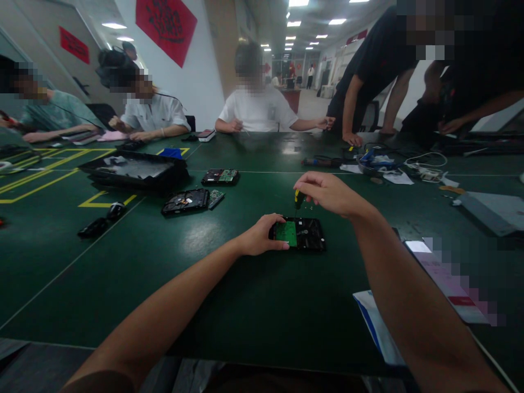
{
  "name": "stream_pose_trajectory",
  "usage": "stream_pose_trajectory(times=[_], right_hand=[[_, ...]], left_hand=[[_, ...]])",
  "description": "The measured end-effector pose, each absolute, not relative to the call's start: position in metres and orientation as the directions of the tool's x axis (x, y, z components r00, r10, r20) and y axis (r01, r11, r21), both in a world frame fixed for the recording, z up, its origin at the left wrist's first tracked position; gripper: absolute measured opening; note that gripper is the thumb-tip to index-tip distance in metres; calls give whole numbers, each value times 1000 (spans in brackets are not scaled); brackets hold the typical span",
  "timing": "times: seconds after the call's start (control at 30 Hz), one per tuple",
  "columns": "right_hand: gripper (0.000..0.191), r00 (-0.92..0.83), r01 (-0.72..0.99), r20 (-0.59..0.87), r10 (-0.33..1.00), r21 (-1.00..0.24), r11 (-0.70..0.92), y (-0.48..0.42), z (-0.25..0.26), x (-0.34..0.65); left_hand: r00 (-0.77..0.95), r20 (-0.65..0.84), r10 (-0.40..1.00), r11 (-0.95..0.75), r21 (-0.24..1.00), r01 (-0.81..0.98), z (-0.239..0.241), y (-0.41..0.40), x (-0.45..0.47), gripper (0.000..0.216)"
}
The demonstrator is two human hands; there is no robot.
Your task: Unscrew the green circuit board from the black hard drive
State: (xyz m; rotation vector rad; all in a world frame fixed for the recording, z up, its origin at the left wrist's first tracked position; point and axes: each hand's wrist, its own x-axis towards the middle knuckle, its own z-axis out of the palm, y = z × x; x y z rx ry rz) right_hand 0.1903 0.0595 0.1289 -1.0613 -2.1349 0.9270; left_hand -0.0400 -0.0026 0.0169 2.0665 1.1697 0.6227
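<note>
Left grip [265,236] clasps the drive [310,234] edgewise, well inside the table [254,305].

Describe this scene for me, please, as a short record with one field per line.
Left hand: the hand grips the left end of a hard drive
Right hand: the hand holds a yellow-and-black screwdriver
Screwdriver tip: points down at the drive; contact too small to tell
Hard drive: flat on the table, green circuit board facing up
Other parts: an opened drive beside a loose circuit board; another drive beyond
Left side: a black tray
Across the table: a person in a white top
</note>
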Motion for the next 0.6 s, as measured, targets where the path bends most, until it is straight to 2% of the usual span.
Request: stream_pose_trajectory(times=[0.17, 0.37, 0.6], right_hand=[[17, -519, 408, 139, 843, -827, 387, 58, 129, 189], [27, -560, 331, 105, 822, -881, 338, 57, 129, 185], [25, -418, 478, 243, 875, -760, 440, 68, 122, 193]], left_hand=[[479, 90, 873, -383, 734, 561, 19, -4, -39, 77], [503, 119, 856, -443, 672, 594, 19, 0, -41, 77], [521, 164, 838, -502, 606, 617, 20, 5, -42, 78]])
